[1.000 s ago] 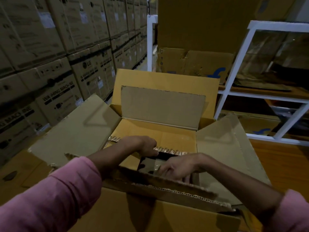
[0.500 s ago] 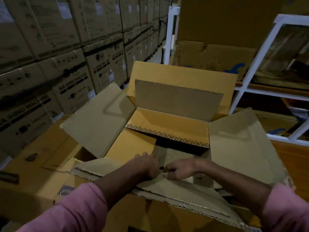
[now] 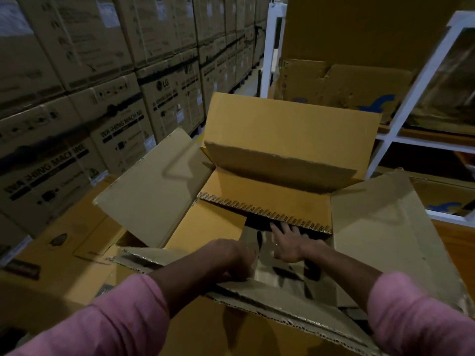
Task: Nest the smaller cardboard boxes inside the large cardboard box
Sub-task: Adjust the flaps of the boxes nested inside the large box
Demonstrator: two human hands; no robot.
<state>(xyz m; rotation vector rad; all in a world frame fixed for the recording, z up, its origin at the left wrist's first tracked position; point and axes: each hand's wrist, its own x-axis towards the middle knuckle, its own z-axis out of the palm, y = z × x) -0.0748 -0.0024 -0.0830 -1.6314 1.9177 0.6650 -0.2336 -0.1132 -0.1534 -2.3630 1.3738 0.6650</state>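
Here the large open brown corrugated cardboard box (image 3: 257,327) stands right in front of the person, its four flaps splayed outward so the mouth stays clear: a grey-brown left flap (image 3: 154,186), a matching right flap (image 3: 385,227), a tall yellow-brown far flap (image 3: 290,129) standing nearly upright, and the ragged-edged near flap (image 3: 270,291) folded toward the person.

Inside it sits a smaller yellow-brown cardboard box (image 3: 264,191), already down within the large box's walls, its printed-tape-edged far flap (image 3: 262,209) leaning toward the middle and its left flap (image 3: 205,227) lying almost flat.

Both hands reach in over the near flap. The left hand (image 3: 231,255) has its fingers curled down at the centre seam, apparently gripping a cardboard edge there, though the dim light hides exactly which one. The right hand (image 3: 288,242) lies with straight, spread fingers on a greyish panel (image 3: 270,271) just near the taped edge, pressing rather than grasping. I judge this as flattening the inner box's flaps so another box can go in on top.

To the left rise stacked washing-machine cartons (image 3: 102,119); on the far right stands a white metal shelf frame (image 3: 411,98) holding more cardboard.
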